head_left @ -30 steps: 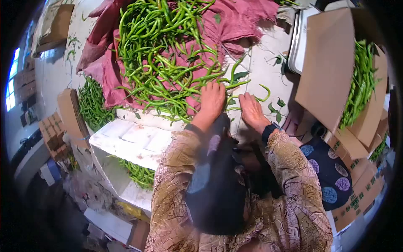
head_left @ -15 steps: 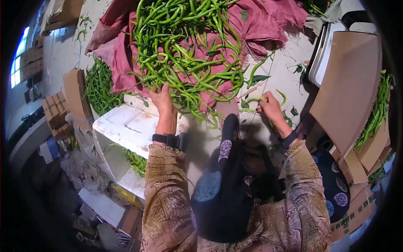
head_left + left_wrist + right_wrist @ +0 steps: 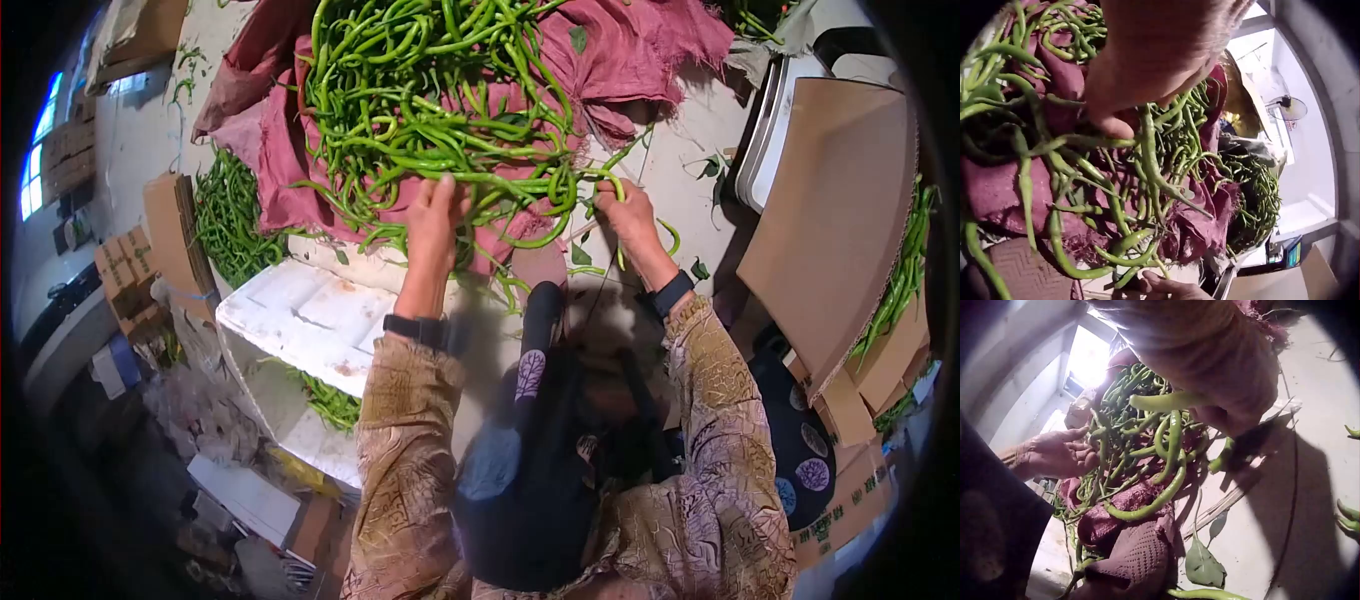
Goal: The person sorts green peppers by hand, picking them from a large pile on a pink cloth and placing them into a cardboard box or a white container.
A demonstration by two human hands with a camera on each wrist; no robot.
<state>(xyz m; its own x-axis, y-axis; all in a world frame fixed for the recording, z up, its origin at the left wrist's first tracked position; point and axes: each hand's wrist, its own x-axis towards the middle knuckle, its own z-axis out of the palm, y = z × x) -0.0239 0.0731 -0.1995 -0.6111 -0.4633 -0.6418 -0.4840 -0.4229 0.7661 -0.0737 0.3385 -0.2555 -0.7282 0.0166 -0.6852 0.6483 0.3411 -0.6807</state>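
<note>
A heap of long green chili peppers (image 3: pixel 400 110) lies on a pink-red cloth sack (image 3: pixel 640 50). At the near edge of the heap, my left hand (image 3: pixel 432 225) grips peppers; a pepper (image 3: pixel 1150 156) hangs below its fingers in the left wrist view. My right hand (image 3: pixel 632 228) holds a curved pale-green pepper (image 3: pixel 1166 401) to the right of the heap, one end poking out past the fingers. Another curved pepper (image 3: pixel 671 238) lies on the floor beside that hand. Torn leaves (image 3: pixel 1205 565) are scattered on the tiles below.
A white foam box (image 3: pixel 310 315) with peppers inside stands at the left, near another green pile (image 3: pixel 235 210). To the right is a cardboard box (image 3: pixel 830 210) with peppers in it. A foot in brown patterned footwear (image 3: pixel 1132 559) rests at the sack's near edge.
My left hand has moved from the middle to the left, then slightly back right over the heap's edge. The right hand has lifted a pepper from the floor and moved slightly up and left.
</note>
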